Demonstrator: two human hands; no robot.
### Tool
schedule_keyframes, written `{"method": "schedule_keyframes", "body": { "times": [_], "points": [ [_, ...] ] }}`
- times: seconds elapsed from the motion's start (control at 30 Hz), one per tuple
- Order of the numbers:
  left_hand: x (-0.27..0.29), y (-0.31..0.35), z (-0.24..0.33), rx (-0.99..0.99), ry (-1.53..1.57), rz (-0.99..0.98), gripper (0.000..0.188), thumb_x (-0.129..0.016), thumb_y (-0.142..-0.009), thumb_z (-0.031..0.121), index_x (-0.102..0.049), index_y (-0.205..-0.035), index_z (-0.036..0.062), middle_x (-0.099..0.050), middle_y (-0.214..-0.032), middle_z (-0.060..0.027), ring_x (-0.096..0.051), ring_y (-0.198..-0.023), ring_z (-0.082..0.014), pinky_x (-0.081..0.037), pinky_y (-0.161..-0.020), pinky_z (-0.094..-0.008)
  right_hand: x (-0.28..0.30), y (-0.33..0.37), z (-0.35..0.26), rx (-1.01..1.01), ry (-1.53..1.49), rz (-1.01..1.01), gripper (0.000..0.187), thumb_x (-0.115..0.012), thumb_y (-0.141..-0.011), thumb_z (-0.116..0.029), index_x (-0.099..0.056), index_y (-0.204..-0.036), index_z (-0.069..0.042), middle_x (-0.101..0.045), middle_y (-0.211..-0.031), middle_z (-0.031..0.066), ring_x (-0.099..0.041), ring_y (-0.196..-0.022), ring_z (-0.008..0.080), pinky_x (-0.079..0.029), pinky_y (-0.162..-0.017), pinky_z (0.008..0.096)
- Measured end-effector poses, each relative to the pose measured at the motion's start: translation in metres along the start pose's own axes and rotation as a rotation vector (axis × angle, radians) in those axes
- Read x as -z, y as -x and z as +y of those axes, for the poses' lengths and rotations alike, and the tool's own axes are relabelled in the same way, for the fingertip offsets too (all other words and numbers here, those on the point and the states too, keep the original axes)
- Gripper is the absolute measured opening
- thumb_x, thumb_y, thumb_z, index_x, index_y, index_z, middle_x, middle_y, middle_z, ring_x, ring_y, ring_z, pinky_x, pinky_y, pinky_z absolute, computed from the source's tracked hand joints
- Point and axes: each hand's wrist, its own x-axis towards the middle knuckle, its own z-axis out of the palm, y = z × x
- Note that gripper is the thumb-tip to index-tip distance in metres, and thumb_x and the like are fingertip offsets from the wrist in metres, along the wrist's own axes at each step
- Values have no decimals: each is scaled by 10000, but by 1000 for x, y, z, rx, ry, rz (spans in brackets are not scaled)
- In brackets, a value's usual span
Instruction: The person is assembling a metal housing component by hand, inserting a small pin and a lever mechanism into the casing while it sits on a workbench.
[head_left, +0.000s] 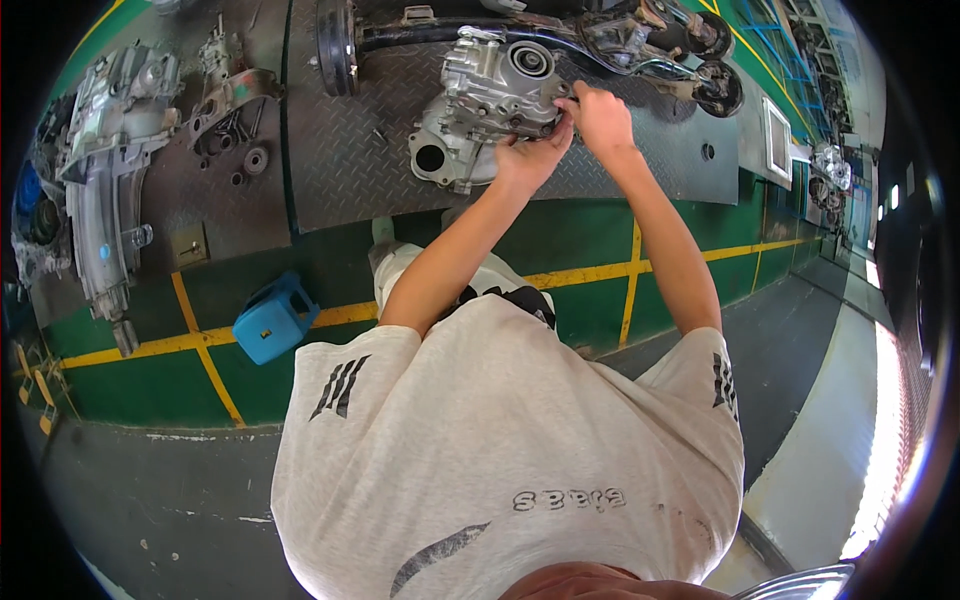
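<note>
A silver metal gearbox casing (490, 95) with a round bearing opening (531, 60) rests on a dark tread-plate bench (640, 170). My left hand (537, 158) is at the casing's lower right edge, palm turned up, its closed fingers reaching up along that side. My right hand (604, 120) meets them from the right, thumb and fingers pinched together at the same edge. Whatever the fingertips hold there is too small and covered to make out. Below the casing's left side, a flange with a dark round hole (430, 158) shows.
Behind the casing lies a black axle assembly (420, 36) with a drum at its left end. A large gearbox (110, 150) and loose metal parts (256, 160) lie on the left bench. A blue plastic stool (268, 328) stands on the floor. A small dark ring (708, 151) sits at right.
</note>
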Motion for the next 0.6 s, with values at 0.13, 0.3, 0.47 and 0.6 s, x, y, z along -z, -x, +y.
{"method": "schedule_keyframes", "body": {
  "times": [0.13, 0.3, 0.47, 0.6],
  "points": [
    [0, -1, 3, 12, -22, -13, 692, -221, -1014, 447, -394, -1520, 8, -439, -1528, -236, -437, -1416, -418, -386, -1149, -566, -3, 5, 12, 274, -112, 153, 160, -672, -937, -171, -617, -1030, -52, -693, -1055, 189, -666, -935, 455, -560, -763, 520],
    [1, -1, 4, 31, -13, -37, 679, -229, -1017, 434, -415, -1505, 1, -459, -1508, -247, -458, -1396, -424, -390, -1153, -562, -10, 2, 11, 232, -72, 158, 138, -676, -914, -134, -613, -1013, -62, -675, -1027, 166, -682, -936, 438, -566, -754, 525],
    [-2, -2, 4, 29, -62, -19, 671, -256, -1010, 421, -423, -1495, -10, -473, -1493, -253, -481, -1375, -424, -406, -1146, -544, -8, 1, 12, 303, -62, 192, 148, -678, -910, -146, -608, -1015, -68, -697, -1017, 150, -687, -922, 436, -566, -759, 523],
    [-3, 0, 3, 54, -25, -27, 663, -270, -1003, 411, -430, -1491, -8, -490, -1480, -247, -495, -1365, -409, -410, -1142, -532, -6, 2, 11, 218, -98, 167, 250, -696, -896, -173, -559, -1093, -102, -718, -995, 149, -694, -875, 442, -562, -731, 526]
  ]
}}
